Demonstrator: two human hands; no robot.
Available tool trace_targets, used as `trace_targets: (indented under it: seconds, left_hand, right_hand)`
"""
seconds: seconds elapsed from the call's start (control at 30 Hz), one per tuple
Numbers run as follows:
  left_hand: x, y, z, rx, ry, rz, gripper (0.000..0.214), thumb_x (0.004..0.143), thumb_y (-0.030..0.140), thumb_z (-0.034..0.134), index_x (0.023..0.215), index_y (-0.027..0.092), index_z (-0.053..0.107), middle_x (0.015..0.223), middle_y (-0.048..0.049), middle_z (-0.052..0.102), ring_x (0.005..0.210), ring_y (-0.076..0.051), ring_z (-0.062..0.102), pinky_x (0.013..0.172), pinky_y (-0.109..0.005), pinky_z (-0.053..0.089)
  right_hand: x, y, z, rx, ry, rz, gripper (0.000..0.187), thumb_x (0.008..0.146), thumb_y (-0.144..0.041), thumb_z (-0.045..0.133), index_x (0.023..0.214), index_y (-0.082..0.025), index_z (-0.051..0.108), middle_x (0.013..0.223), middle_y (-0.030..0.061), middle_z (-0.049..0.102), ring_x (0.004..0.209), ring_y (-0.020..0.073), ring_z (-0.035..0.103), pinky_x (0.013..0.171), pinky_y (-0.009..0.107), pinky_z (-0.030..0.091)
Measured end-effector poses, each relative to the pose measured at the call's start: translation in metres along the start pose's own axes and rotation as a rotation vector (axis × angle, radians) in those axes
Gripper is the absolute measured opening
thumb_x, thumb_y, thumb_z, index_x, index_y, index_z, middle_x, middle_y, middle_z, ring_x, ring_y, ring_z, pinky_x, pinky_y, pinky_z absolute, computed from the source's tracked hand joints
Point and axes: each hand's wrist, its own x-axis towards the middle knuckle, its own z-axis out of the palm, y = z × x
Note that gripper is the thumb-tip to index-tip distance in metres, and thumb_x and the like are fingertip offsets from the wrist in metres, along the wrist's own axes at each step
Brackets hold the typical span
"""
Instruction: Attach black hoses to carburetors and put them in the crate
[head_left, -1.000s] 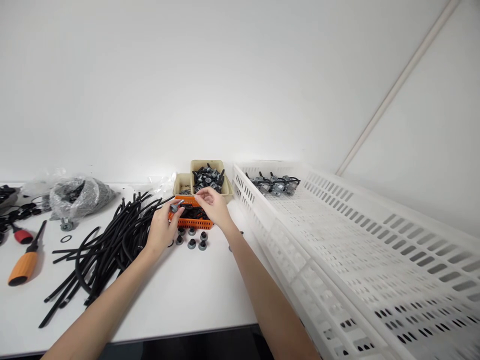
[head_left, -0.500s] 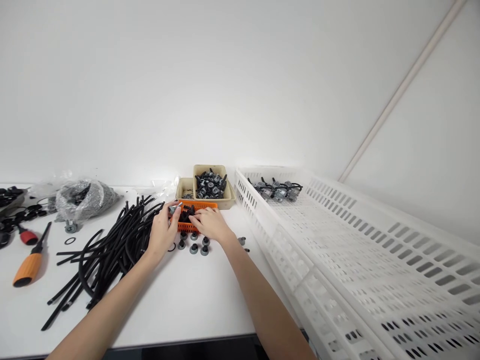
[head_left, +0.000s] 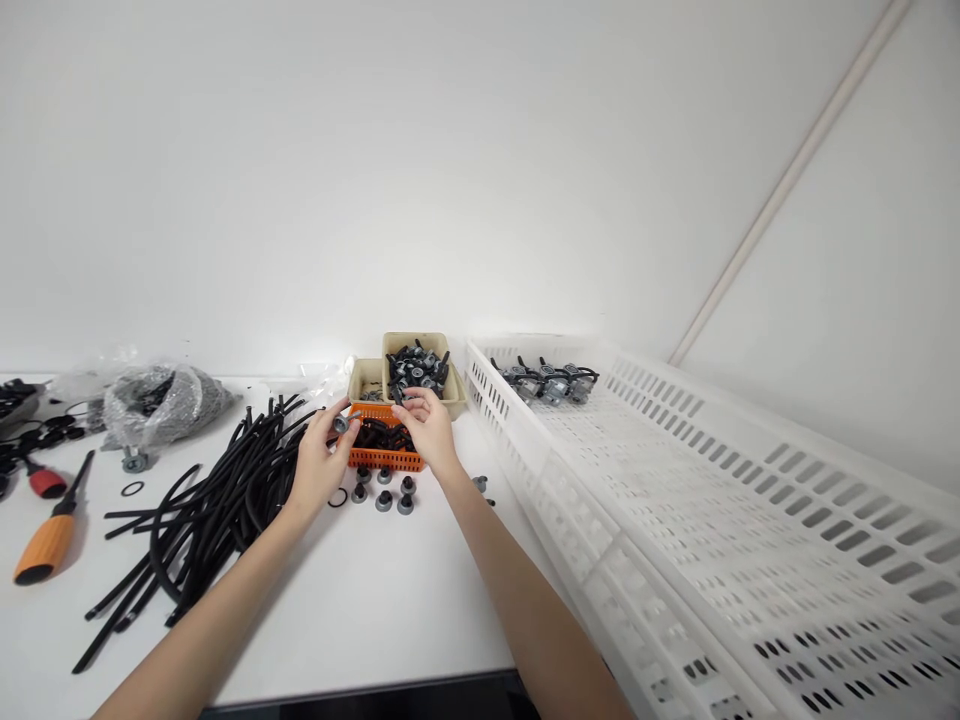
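Observation:
My left hand (head_left: pixel 319 462) pinches a grey round plastic fitting with a thin stem (head_left: pixel 342 424) at the left side of an orange basket (head_left: pixel 386 460). Small black parts (head_left: pixel 381 435) lie inside that basket. Over its right rim is my right hand (head_left: pixel 429 432), thumb and fingers closed around a small black part (head_left: pixel 398 396), partly hidden by the fingers. Several grey fittings with black tops (head_left: pixel 384 501) stand on the table in front of the basket. A black rubber ring (head_left: pixel 338 497) lies left of them.
Black hoses (head_left: pixel 217 510) lie to the left, with an orange-handled screwdriver (head_left: pixel 46 548) and a plastic bag of parts (head_left: pixel 161 405) beyond. Behind the basket, a beige tray (head_left: pixel 416 338) holds grey and black fittings. A large white crate (head_left: pixel 600 520) fills the right, with assembled units (head_left: pixel 553 382) inside.
My right hand has risen out of the orange basket with a small black part between its fingers. My left hand still holds the grey fitting. The view has shifted slightly.

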Motion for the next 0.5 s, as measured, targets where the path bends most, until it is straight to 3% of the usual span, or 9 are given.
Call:
trace_targets:
  seconds: [0.1,0.27,0.4,0.5]
  left_hand:
    - [0.0,-0.001,0.001,-0.024,-0.035,0.009,0.046,0.088,0.041,0.057,0.129,0.021,0.056,0.107,-0.0071,0.062,0.092,-0.018,0.06,0.085,-0.035,0.05]
    - [-0.001,0.001,0.001,0.006,-0.067,0.116,0.039,0.087,0.038,0.06,0.123,0.023,0.061,0.097,-0.0041,0.061,0.086,-0.017,0.06,0.083,-0.034,0.05]
    - [-0.002,0.003,0.002,0.033,-0.07,0.209,0.033,0.087,0.033,0.059,0.118,0.024,0.064,0.091,-0.0029,0.06,0.085,-0.018,0.06,0.083,-0.034,0.05]
    - [-0.003,0.002,0.002,0.044,-0.07,0.249,0.032,0.088,0.03,0.058,0.118,0.025,0.064,0.093,-0.003,0.06,0.088,-0.018,0.06,0.085,-0.034,0.051]
  right_hand:
    - [-0.003,-0.007,0.006,0.273,-0.071,0.081,0.045,0.073,-0.029,0.069,0.117,-0.022,0.06,0.089,0.0001,0.059,0.084,0.0148,0.064,0.087,0.032,0.051]
    - [-0.01,-0.017,0.013,0.602,-0.162,0.207,0.036,0.066,-0.031,0.077,0.098,-0.02,0.068,0.086,0.0006,0.064,0.081,0.0137,0.064,0.089,0.032,0.05]
    - [-0.012,-0.016,0.013,0.639,-0.121,0.254,0.031,0.06,-0.026,0.081,0.087,-0.018,0.068,0.081,0.001,0.068,0.082,0.015,0.065,0.087,0.032,0.049]
    - [-0.012,-0.013,0.014,0.599,-0.11,0.264,0.039,0.063,-0.027,0.079,0.099,-0.019,0.067,0.084,0.0024,0.07,0.088,0.0167,0.066,0.09,0.033,0.048]
